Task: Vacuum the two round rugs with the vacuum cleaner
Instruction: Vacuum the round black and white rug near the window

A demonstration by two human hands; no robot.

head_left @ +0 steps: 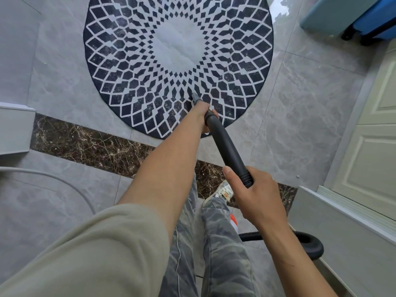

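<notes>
Black-and-white round rug lay flat on the grey tile floor, near edge close to the dark marble strip. Narrow grey nozzle sat tip-down on the rug's patterned band, on the side nearest the person and short of the plain pale centre. Black wand ran back from it at a slant. Left hand was forward, grip clamped round the wand just behind the nozzle. Right hand was back at the ribbed cuff, grip clamped there too, thumb up along the tube. Corrugated hose looped behind the right forearm to an orange bit of the vacuum body, mostly hidden by the legs. My read on progress: rug one was under way, with the nozzle working the near ring. No visible pile tracks or debris, so I couldn't tell how much of it was already covered. With a nozzle that narrow, the centre and far half likely needed many more strokes. The second rug was not in view, so I counted it as not confirmed done. Further out were a white cable curving over the floor at left, a blue suitcase at top right and a cream panelled door at right.
</notes>
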